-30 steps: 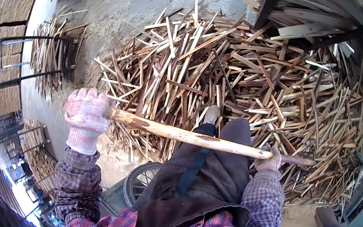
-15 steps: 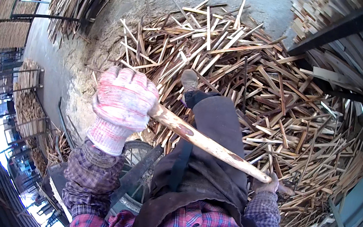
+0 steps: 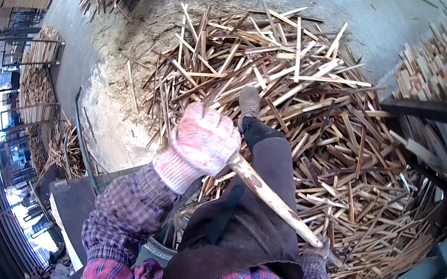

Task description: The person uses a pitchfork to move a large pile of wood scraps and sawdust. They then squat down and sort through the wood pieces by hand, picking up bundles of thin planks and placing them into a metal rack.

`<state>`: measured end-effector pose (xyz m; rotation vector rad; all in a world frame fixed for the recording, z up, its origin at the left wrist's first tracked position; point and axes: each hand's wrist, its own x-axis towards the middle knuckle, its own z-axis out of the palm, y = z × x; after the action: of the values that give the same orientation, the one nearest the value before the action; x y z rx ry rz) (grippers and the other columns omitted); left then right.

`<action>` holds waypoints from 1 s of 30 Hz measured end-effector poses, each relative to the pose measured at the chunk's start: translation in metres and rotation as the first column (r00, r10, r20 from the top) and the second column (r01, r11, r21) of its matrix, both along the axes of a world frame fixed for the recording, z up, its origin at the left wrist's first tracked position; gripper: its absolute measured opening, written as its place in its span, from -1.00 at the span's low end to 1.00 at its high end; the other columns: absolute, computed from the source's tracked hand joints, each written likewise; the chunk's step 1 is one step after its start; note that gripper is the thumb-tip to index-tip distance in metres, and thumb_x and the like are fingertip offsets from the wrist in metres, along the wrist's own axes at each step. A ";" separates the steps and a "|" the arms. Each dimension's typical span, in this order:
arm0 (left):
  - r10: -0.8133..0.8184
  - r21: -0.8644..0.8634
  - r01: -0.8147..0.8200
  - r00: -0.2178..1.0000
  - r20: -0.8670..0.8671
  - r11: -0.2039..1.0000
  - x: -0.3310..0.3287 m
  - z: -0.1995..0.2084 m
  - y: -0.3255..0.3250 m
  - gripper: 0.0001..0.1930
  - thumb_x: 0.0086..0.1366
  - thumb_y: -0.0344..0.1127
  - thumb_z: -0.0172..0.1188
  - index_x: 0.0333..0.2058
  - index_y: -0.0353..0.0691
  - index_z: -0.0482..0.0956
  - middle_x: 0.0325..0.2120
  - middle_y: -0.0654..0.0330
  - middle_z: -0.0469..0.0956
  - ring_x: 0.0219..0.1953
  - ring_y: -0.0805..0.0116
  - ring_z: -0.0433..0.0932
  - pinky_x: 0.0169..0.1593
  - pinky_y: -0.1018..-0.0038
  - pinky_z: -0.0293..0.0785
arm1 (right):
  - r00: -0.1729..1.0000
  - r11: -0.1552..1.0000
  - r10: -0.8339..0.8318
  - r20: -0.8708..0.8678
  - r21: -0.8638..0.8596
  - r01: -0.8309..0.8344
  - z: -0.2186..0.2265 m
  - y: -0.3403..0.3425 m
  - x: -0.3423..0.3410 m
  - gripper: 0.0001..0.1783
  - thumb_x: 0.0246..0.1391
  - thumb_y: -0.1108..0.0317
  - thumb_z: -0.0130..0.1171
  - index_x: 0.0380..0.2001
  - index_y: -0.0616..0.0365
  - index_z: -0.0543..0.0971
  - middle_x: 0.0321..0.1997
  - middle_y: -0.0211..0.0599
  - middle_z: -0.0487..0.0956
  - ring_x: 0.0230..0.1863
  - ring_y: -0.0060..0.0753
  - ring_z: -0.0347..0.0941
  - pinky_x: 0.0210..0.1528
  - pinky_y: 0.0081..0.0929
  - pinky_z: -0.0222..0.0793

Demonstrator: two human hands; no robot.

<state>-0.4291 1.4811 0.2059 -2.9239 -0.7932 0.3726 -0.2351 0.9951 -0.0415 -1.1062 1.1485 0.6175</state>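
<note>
Wooden pole [image 3: 276, 202], clasped by left hand [image 3: 206, 139] and right hand [image 3: 318, 248], now slants more steeply.

Near the centre of the frame, my left hand [image 3: 209, 137], in a pink-and-white knitted glove [image 3: 175, 171], grips one end of a long, pale, brown-patched wooden pole [image 3: 273, 199]. My right hand [image 3: 319, 249], at the lower right, holds it farther along. A broad heap of thin brown and pale wooden sticks [image 3: 333, 129] spreads from the centre to the right; grey concrete floor [image 3: 343, 5] shows at the top.
</note>
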 end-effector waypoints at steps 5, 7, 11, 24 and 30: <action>0.000 -0.014 0.001 0.996 0.087 1.000 -0.046 -0.073 0.056 -0.82 -0.34 -0.20 0.14 -0.67 -0.10 0.45 -0.61 0.21 0.43 -0.49 0.26 0.44 -0.37 0.33 0.33 | 0.986 0.994 0.113 0.124 -0.013 -0.113 0.026 0.064 -0.015 -0.76 0.02 0.20 -0.11 -0.67 -0.04 0.30 -0.75 -0.51 0.31 -0.61 -0.41 0.32 -0.35 -0.20 0.39; 0.084 -0.096 -0.088 0.996 -0.041 0.991 -0.069 -0.096 0.069 -0.83 -0.35 -0.20 0.15 -0.69 -0.10 0.44 -0.63 0.20 0.43 -0.50 0.25 0.44 -0.38 0.31 0.34 | 0.994 0.990 0.002 0.106 -0.143 0.014 0.034 0.102 -0.016 -0.74 0.04 0.19 -0.12 -0.69 -0.06 0.27 -0.75 -0.49 0.29 -0.62 -0.44 0.27 -0.44 -0.37 0.34; 0.106 -0.143 -0.088 0.987 0.120 0.986 -0.094 -0.110 0.088 -0.84 -0.35 -0.21 0.16 -0.70 -0.07 0.44 -0.66 0.22 0.40 -0.52 0.25 0.43 -0.39 0.30 0.34 | 0.959 0.959 0.248 0.135 0.106 -0.263 0.046 0.096 0.007 -0.77 -0.03 0.19 0.01 -0.68 -0.06 0.33 -0.69 -0.48 0.36 -0.58 -0.43 0.33 -0.45 -0.40 0.36; 0.371 0.218 -0.390 0.920 0.125 0.895 -0.312 -0.005 0.162 -0.78 0.02 -0.12 -0.03 -0.61 -0.10 0.47 -0.64 0.25 0.47 -0.55 0.34 0.44 -0.41 0.43 0.37 | 0.761 0.718 0.649 -0.007 0.336 -0.610 0.110 0.384 -0.068 -0.77 -0.04 0.09 0.11 -0.49 -0.02 0.39 -0.53 -0.45 0.43 -0.41 -0.42 0.38 -0.27 -0.38 0.39; 0.716 0.479 -0.654 0.694 0.072 0.585 -0.412 0.171 0.099 -0.78 -0.13 -0.55 0.16 -0.40 -0.33 0.51 -0.40 0.05 0.50 -0.31 0.16 0.47 -0.21 0.38 0.39 | 0.742 0.652 0.651 -0.161 0.619 -0.438 0.147 0.485 -0.146 -0.85 0.01 0.23 0.09 -0.50 0.02 0.42 -0.55 -0.51 0.46 -0.43 -0.42 0.43 -0.24 -0.34 0.41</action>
<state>-0.8416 1.5802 0.3773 -2.0001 -1.7137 0.3404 -0.3812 1.4797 0.1054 -0.8365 0.8249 1.6111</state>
